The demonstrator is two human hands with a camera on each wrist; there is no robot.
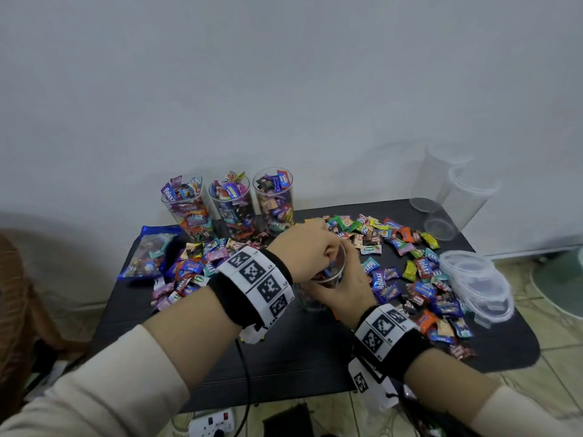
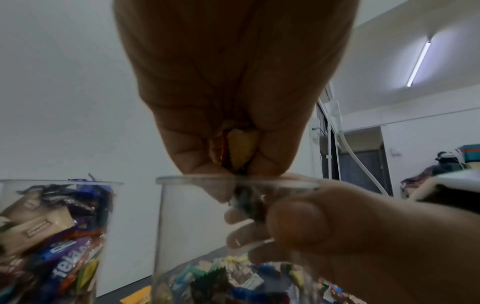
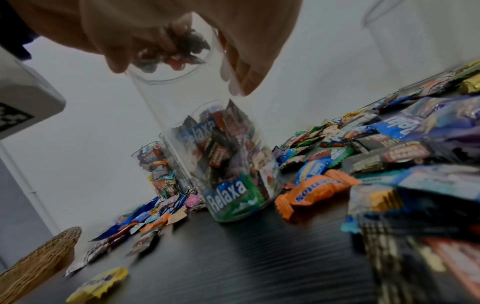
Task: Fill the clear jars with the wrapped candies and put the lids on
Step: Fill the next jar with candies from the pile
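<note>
A: Where's the clear cylindrical plastic jar (image 1: pixel 328 279) relative to the hands?

B: Upright on the black table (image 1: pixel 299 351), mouth straight below the left hand (image 1: pixel 310 247), whose fingers bunch round a fistful of wrapped candies (image 2: pixel 241 150). The right hand (image 1: pixel 347 287) wraps the jar's wall.

A: Any writing?

B: "Relaxa" on a green wrapper (image 3: pixel 230 195) inside the jar
</note>
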